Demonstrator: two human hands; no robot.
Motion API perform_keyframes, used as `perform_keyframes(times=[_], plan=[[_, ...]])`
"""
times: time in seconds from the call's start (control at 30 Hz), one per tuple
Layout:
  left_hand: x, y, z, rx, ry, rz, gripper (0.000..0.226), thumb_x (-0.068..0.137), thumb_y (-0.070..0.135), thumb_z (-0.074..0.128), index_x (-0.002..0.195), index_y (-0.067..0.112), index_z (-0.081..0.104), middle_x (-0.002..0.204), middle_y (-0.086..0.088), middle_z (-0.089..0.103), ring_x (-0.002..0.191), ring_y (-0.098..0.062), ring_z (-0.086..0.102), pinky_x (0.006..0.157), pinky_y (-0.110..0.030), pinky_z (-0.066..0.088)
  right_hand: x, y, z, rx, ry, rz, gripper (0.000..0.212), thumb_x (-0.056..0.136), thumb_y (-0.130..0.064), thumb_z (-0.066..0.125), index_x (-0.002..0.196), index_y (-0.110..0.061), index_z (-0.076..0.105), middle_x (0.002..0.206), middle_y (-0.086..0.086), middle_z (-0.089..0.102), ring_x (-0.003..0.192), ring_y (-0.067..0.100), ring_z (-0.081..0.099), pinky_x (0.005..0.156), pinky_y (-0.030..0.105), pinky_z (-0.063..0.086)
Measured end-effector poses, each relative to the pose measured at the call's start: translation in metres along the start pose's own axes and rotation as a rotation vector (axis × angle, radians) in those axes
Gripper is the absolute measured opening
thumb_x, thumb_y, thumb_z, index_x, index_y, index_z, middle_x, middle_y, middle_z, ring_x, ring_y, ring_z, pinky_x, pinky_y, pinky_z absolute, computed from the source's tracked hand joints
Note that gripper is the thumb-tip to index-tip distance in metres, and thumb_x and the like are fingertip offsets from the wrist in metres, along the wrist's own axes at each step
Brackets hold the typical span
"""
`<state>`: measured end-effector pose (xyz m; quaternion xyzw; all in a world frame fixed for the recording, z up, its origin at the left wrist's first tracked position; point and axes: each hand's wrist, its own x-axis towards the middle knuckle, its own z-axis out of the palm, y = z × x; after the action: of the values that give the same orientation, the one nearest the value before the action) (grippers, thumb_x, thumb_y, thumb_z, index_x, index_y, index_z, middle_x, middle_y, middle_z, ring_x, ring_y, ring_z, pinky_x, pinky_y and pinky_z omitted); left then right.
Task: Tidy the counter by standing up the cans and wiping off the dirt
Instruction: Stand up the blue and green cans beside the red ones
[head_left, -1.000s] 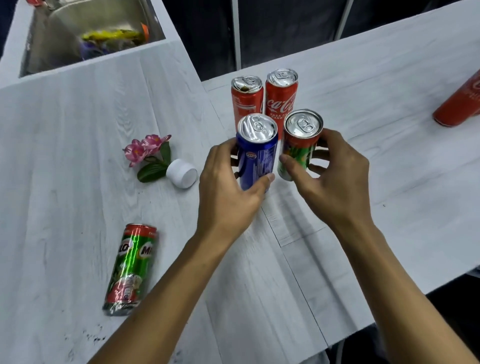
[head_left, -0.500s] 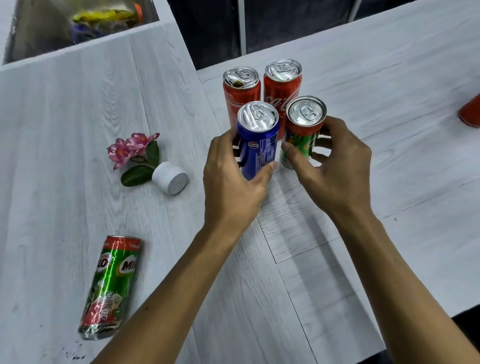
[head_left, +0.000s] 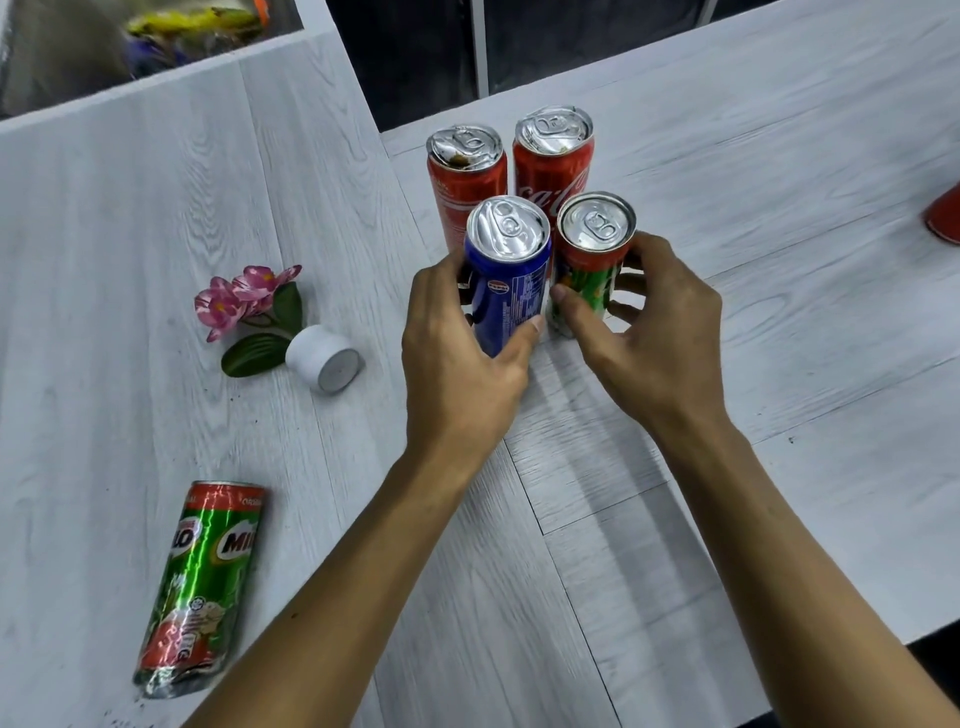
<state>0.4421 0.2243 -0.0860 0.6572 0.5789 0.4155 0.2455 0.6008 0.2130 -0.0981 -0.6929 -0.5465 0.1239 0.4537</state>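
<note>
Blue slim aluminium can (head_left: 511, 283) gripped upright by left hand (head_left: 460, 364), red-and-green slim can (head_left: 592, 260) by right hand (head_left: 654, 338), squaring a tidy cluster; green Milo can (head_left: 200, 587) lying toppled at eight o'clock, seemingly next.

Both my bare forearms reach up from the near edge and converge toward the middle. My left hand (head_left: 462, 358) wraps a blue can (head_left: 511, 280), thumb on its near side. My right hand (head_left: 649, 338) cups a green can (head_left: 589, 270), fingers curled behind.
</note>
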Motion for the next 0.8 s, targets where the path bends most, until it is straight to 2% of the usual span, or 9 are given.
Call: perform_keyframes(times=[0.2, 0.33, 0.47, 0.57, 0.7, 0.8], plan=[[0.000, -0.002, 0.002, 0.001, -0.005, -0.013, 0.077, 0.082, 0.031, 0.087, 0.146, 0.013, 0.048, 0.137, 0.003, 0.055, 0.121, -0.001, 0.050, 0.090, 0.004, 0.039, -0.001, 0.003, 0.001, -0.015, -0.026, 0.009, 0.061, 0.088, -0.050, 0.075, 0.137, -0.020, 0.054, 0.125, -0.005, 0.067, 0.100, -0.002, 0.057, 0.083, 0.020, 0.054], [-0.005, -0.007, -0.001, 0.004, -0.026, -0.046, 0.082, 0.081, 0.041, 0.086, 0.149, 0.020, 0.045, 0.142, 0.006, 0.054, 0.127, -0.001, 0.050, 0.092, 0.003, 0.039, -0.009, 0.005, 0.001, -0.078, -0.078, 0.045, 0.072, 0.088, -0.056, 0.073, 0.146, -0.022, 0.047, 0.140, -0.001, 0.060, 0.120, 0.008, 0.056, 0.093, 0.030, 0.053], [-0.021, -0.014, -0.007, 0.030, -0.060, -0.099, 0.082, 0.085, 0.051, 0.079, 0.151, 0.021, 0.042, 0.149, 0.005, 0.051, 0.132, -0.006, 0.051, 0.098, -0.010, 0.040, -0.025, 0.010, -0.004, -0.186, -0.126, 0.104, 0.076, 0.092, -0.061, 0.066, 0.151, -0.019, 0.044, 0.149, 0.002, 0.054, 0.133, 0.018, 0.052, 0.099, 0.029, 0.044], [-0.034, -0.019, -0.012, 0.089, -0.138, -0.140, 0.081, 0.090, 0.054, 0.072, 0.155, 0.019, 0.038, 0.154, 0.002, 0.049, 0.138, -0.013, 0.049, 0.105, -0.023, 0.041, -0.040, 0.011, -0.009, -0.248, -0.164, 0.136, 0.071, 0.096, -0.061, 0.059, 0.151, -0.018, 0.045, 0.151, 0.004, 0.053, 0.137, 0.021, 0.049, 0.100, 0.028, 0.036], [-0.048, -0.025, -0.025, 0.226, -0.281, -0.102, 0.072, 0.095, 0.060, 0.059, 0.153, 0.020, 0.043, 0.158, 0.003, 0.046, 0.145, -0.015, 0.042, 0.112, -0.026, 0.037, -0.061, 0.005, -0.018, -0.256, -0.197, 0.148, 0.062, 0.100, -0.056, 0.055, 0.145, -0.014, 0.052, 0.148, 0.006, 0.055, 0.136, 0.023, 0.050, 0.106, 0.032, 0.040], [-0.058, -0.027, -0.037, 0.283, -0.389, -0.058, 0.068, 0.097, 0.062, 0.054, 0.151, 0.023, 0.046, 0.158, 0.005, 0.046, 0.147, -0.014, 0.037, 0.123, -0.039, 0.033, -0.080, -0.004, -0.023, -0.294, -0.223, 0.125, 0.058, 0.102, -0.052, 0.052, 0.142, -0.011, 0.057, 0.149, 0.007, 0.055, 0.138, 0.022, 0.048, 0.111, 0.031, 0.036]])
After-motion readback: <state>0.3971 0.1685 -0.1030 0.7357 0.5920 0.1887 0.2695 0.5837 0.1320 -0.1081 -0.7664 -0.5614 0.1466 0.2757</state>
